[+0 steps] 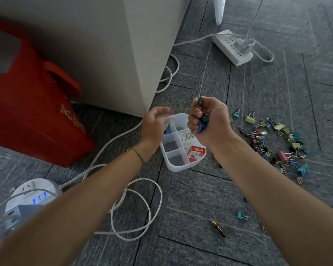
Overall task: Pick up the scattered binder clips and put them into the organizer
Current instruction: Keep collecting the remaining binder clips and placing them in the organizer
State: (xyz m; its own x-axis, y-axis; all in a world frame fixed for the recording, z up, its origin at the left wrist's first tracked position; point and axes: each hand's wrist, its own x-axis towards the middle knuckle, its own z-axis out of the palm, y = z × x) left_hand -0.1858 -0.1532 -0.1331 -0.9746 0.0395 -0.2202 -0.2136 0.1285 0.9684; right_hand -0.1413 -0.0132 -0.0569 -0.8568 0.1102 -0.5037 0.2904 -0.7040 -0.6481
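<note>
While the translucent white organizer (183,148) stands on the grey carpet floor (200,189) at the centre of the frame, a handful of binder clips (202,122) is gripped in the right hand (210,121), whose fingers are curled round them just above the organizer's upper right corner; teal and blue clips can be made out in the fist, and wire handles hang down from it over a compartment. The left hand (154,125) is held at the organizer's upper left edge with its fingers relaxed and spread, nothing being grasped; whether the rim is touched cannot be told. One clip (168,129) is seen inside the upper left compartment, and a red and white box (197,153) lies in a compartment on the right side. A heap of scattered clips (277,143) in yellow, teal, pink, black and blue is spread over the floor at the right of the frame, well apart from the organizer, and a single teal clip (241,215) lies lower right, near a battery (218,228). A red bag (33,116) is seen at the left beside a white cabinet (104,54), a white power strip (233,48) at the upper right, a round socket hub (33,194) at the lower left, and a looped white cable (138,208) below the organizer.
</note>
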